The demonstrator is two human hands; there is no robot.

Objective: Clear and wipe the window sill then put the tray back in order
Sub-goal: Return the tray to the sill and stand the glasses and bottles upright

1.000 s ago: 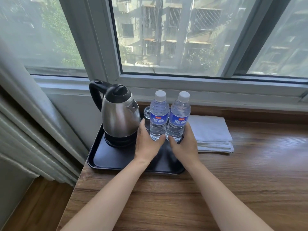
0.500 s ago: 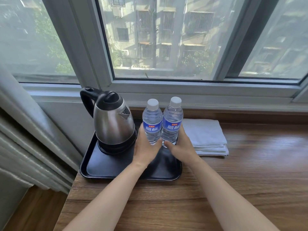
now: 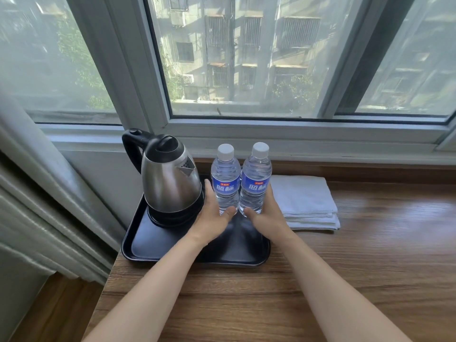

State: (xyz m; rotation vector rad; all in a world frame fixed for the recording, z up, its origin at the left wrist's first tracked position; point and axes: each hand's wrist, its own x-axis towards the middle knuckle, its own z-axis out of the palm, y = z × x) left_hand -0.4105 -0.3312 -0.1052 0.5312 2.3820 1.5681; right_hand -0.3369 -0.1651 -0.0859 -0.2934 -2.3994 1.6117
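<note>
Head view: each water bottle, left bottle (image 3: 225, 180) and right bottle (image 3: 255, 178), was gripped by the left hand (image 3: 213, 215) and right hand (image 3: 265, 215) respectively. Since the preceding frames, both were kept upright, touching, on the tray (image 3: 158, 245) beside the kettle (image 3: 170, 178); final alignment was judged under way.

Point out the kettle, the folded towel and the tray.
kettle (image 3: 170, 186), head view, steel body.
folded towel (image 3: 303, 196), head view, top face.
tray (image 3: 153, 245), head view, bare front-left floor.
</note>
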